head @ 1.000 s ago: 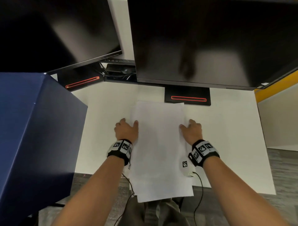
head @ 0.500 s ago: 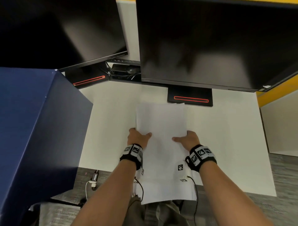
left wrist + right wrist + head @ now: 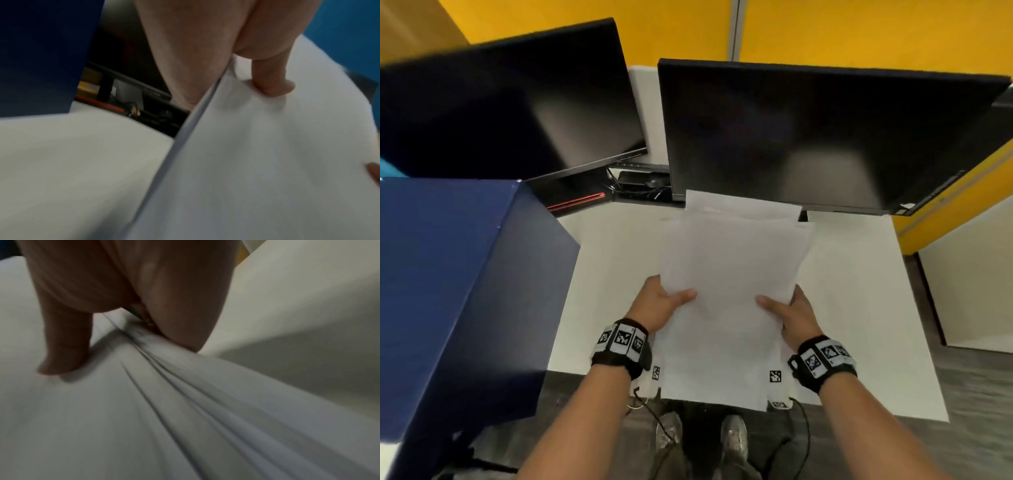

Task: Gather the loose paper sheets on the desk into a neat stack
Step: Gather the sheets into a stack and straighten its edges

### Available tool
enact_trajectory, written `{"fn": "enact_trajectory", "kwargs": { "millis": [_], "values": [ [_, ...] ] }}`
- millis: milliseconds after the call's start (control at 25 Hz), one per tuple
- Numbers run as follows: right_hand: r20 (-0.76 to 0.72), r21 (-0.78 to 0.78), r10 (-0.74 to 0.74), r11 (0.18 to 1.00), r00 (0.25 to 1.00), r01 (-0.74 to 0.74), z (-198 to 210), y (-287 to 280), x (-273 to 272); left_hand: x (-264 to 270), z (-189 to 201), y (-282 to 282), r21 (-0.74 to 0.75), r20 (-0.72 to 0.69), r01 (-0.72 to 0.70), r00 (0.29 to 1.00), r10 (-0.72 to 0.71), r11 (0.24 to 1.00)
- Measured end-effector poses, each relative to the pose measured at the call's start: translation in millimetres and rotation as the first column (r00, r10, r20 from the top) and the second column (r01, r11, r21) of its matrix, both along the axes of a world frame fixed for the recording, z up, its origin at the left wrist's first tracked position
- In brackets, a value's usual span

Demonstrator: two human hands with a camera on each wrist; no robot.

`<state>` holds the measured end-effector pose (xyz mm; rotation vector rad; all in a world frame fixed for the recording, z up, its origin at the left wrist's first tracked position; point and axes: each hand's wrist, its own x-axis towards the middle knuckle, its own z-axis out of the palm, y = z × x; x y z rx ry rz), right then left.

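A bundle of white paper sheets (image 3: 729, 294) is lifted off the white desk (image 3: 859, 308), its edges uneven at the top and right. My left hand (image 3: 659, 303) grips its left edge, thumb on top. My right hand (image 3: 789, 313) grips the right edge the same way. In the left wrist view the thumb presses on the top sheet of the paper sheets (image 3: 257, 162). In the right wrist view the paper sheets (image 3: 185, 418) show several fanned edges under my thumb. The fingers below the paper are hidden.
Two dark monitors (image 3: 808, 137) stand at the back of the desk, the right one just behind the paper's top edge. A large blue box (image 3: 458, 291) stands close on the left. Cables lie between the monitor bases. The desk's front edge is near my wrists.
My hands went from lying flat beside the sheets to gripping both side edges. The bundle has risen off the desk and tilted up toward the monitors.
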<state>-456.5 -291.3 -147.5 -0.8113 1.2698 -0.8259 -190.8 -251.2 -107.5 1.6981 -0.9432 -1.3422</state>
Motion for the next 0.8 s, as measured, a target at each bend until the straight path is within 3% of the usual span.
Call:
{"fn": "enact_trajectory", "kwargs": {
  "millis": [80,160,320,440,640,800],
  "values": [
    [0.064,-0.092,0.019,0.996,0.998,-0.013,38.9,-3.7,-2.1,3.1,34.2,-3.7,-0.117,0.012,0.016,1.0,-0.014,0.993],
    [-0.002,-0.252,0.017,0.968,1.0,-0.017,82.9,-5.6,-1.8,6.1,65.5,-7.0,-0.262,0.042,-0.002,0.999,0.014,0.965],
    [0.007,-0.508,-0.05,0.86,0.999,0.047,134.5,-5.5,2.0,2.0,102.4,-8.3,-0.484,0.0,-0.07,0.997,0.08,0.872],
    [-0.028,-0.543,-0.041,0.84,0.999,0.019,131.2,-12.3,-2.2,-3.4,100.2,-15.6,-0.511,-0.022,-0.076,0.997,0.076,0.856],
    [-0.187,-0.467,-0.045,0.883,0.981,-0.049,99.2,-19.8,-0.5,-14.8,55.7,-21.4,-0.365,0.054,-0.069,0.994,0.095,0.928],
    [-0.149,-0.535,-0.122,0.845,0.981,0.024,110.3,-21.1,5.4,-13.5,63.5,-22.6,-0.42,0.025,-0.153,0.983,0.18,0.895]
  ]
}}
